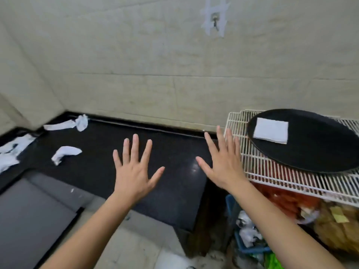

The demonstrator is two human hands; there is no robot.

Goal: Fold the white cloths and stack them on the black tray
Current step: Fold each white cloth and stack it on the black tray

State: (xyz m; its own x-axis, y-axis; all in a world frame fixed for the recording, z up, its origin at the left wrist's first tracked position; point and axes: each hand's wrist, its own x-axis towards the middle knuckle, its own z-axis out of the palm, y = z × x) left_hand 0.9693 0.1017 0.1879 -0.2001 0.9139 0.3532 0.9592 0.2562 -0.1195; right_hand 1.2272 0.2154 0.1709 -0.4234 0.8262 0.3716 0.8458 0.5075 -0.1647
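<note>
Soft even light, slight blur, wide-angle bending edges.

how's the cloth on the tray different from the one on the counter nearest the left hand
The folded cloth is a flat, neat square, while the crumpled cloth is a twisted, bunched strip. The folded cloth lies on the black tray, which sits on the wire rack. The crumpled cloth lies straight on the black counter. Both are white.
</note>
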